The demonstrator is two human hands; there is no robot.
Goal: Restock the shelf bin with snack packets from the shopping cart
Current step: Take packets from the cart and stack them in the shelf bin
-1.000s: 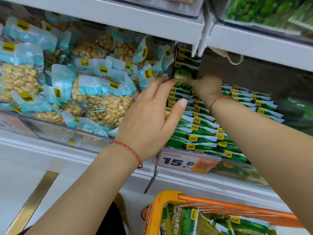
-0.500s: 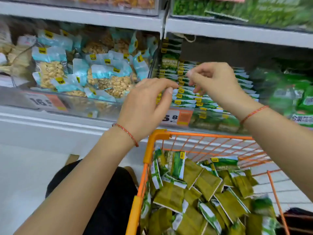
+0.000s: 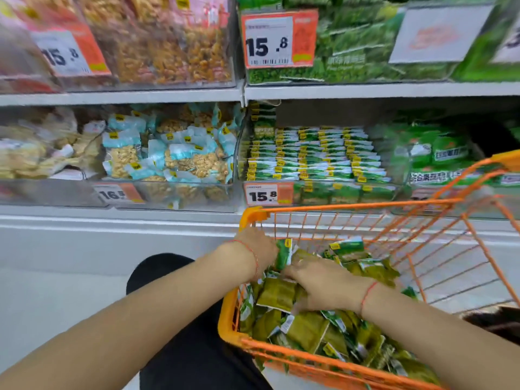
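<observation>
Both hands (image 3: 295, 266) dropped from shelf bin (image 3: 315, 190) into cart (image 3: 253, 216) — gripping green packets (image 3: 277, 294).

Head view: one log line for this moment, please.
phase: pickup | left hand: on green packet | right hand: among packets | cart: stocked

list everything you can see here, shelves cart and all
shopping cart: one, orange wire, lower right
loose snack packets: many, green, piled in the cart
stacked packets: many, green and white, bin above the cart
nut packs: many, pale blue, bin to its left
price tags: several, orange and white, on bin fronts
top-shelf bins: brown snacks left, green bags right
left hand: in the cart, grip on a green packet
right hand: among the packets, grip unclear
</observation>
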